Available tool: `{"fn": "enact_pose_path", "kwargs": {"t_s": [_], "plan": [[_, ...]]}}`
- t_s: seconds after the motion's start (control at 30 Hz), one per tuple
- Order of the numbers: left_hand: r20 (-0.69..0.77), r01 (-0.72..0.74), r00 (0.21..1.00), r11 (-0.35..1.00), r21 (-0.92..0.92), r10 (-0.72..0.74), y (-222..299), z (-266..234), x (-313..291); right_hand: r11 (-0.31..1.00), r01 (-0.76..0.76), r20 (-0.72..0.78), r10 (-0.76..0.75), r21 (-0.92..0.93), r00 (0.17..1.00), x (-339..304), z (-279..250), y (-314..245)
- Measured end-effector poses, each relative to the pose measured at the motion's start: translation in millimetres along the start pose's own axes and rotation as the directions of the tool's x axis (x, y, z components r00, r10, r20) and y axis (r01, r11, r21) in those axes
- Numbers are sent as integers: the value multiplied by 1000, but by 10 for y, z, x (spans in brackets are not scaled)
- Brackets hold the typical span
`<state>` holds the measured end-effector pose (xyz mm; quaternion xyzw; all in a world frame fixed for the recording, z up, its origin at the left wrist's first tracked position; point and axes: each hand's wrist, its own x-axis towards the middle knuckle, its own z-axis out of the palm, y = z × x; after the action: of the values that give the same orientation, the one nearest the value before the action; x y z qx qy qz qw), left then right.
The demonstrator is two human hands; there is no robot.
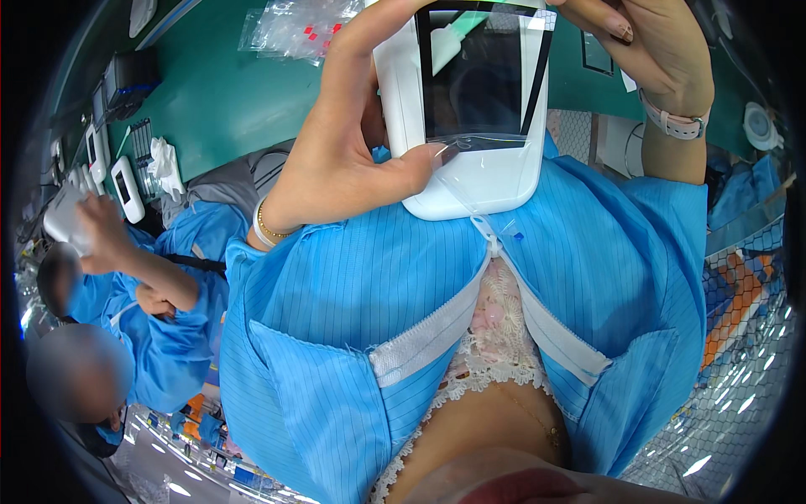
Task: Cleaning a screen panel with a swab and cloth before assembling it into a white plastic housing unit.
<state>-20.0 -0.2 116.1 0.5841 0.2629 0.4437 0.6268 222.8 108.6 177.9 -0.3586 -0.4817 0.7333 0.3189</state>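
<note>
A white handheld device (491,172) with a dark, shiny screen (478,92) is held up in front of my chest. My left hand (344,160) wraps round its left side, the thumb pressing near the screen's lower edge. Loose clear film (457,149) shows by that thumb and hangs over the white lower part. Beside the screen's upper right corner is my right hand (659,55), fingers curled. The top of the picture cuts off its fingertips, so what they pinch is hidden. A green and white reflection crosses the screen.
Clear plastic bags with red marks (298,29) lie on the green table (243,101). At left are more white devices (126,189) and a black box (130,82). Two co-workers in blue sit there, one hand (105,235) raised. A round white object (761,126) stands at far right.
</note>
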Motion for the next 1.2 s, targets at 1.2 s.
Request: {"fn": "enact_pose_path", "kwargs": {"t_s": [1.2], "plan": [[-66,123,991,992,25,-121,155,177,51,999,-26,4,26,41,1000,-86,-128,-60]]}}
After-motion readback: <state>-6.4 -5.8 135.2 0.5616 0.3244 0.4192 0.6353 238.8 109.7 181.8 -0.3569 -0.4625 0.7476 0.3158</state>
